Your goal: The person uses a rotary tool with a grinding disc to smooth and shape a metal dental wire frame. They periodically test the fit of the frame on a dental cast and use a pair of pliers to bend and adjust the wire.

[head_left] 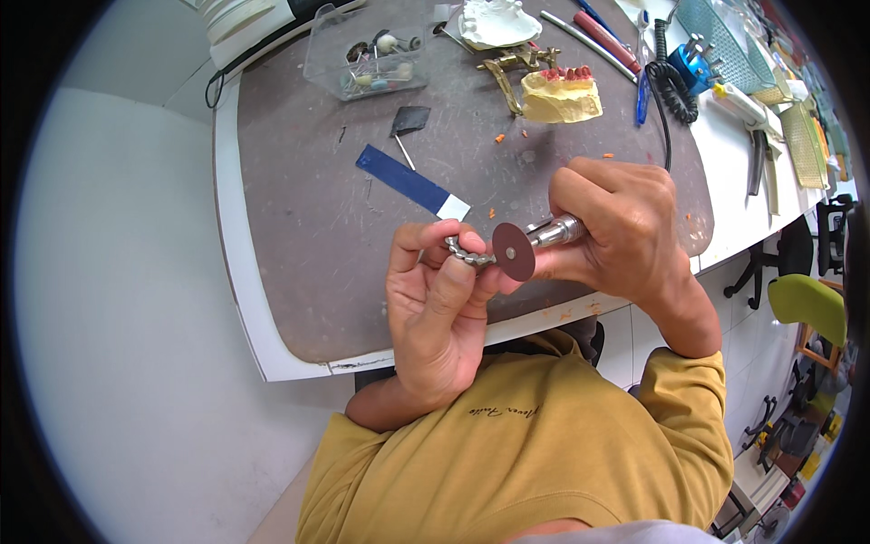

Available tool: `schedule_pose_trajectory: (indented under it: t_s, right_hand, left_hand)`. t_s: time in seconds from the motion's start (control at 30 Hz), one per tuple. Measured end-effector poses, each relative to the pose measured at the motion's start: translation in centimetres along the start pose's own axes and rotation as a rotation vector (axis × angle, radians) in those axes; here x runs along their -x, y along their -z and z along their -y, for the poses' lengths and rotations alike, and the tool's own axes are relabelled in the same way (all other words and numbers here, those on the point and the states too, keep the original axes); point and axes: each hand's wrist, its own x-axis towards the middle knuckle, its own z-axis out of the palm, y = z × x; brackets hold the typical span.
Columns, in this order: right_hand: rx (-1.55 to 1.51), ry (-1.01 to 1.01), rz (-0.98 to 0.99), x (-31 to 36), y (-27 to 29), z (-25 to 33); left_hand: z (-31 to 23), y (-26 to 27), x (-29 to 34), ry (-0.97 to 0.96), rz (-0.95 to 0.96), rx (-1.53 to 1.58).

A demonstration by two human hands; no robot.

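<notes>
Between the thumb and fingers of my left hand is a small curved metal dental bridge, shiny and knobbly like a row of teeth. My right hand is closed round a silver rotary handpiece. A thin reddish-brown disc is mounted at its tip. The disc stands at the right end of the bridge; whether they touch I cannot tell. Both hands are close together above the table's near edge, and fingertips of the right lie behind the disc.
On the brown mat lie a blue strip with a white end and a dark square on a stick. Farther back are a clear box of burs, a yellow dental cast, a white cast and a coiled black cord.
</notes>
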Motion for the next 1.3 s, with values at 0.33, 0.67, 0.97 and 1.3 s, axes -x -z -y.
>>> schedule_pose_trajectory:
  t_s: [0.33, 0.67, 0.97, 1.3]
  right_hand:
    - [0.018, -0.024, 0.002, 0.18, -0.05, -0.15]
    - [0.012, -0.017, 0.009, 0.22, -0.06, -0.1]
    - [0.019, -0.012, 0.009, 0.13, 0.05, -0.04]
    - [0.02, -0.032, 0.002, 0.21, 0.03, -0.04]
  left_hand:
    - [0.17, -0.01, -0.19, -0.017, 0.008, -0.004]
    - [0.09, -0.16, -0.12, -0.013, 0.009, -0.028]
    - [0.05, -0.35, -0.06, -0.012, -0.016, -0.042]
    - [0.08, -0.56, -0.11, -0.03, -0.026, -0.043]
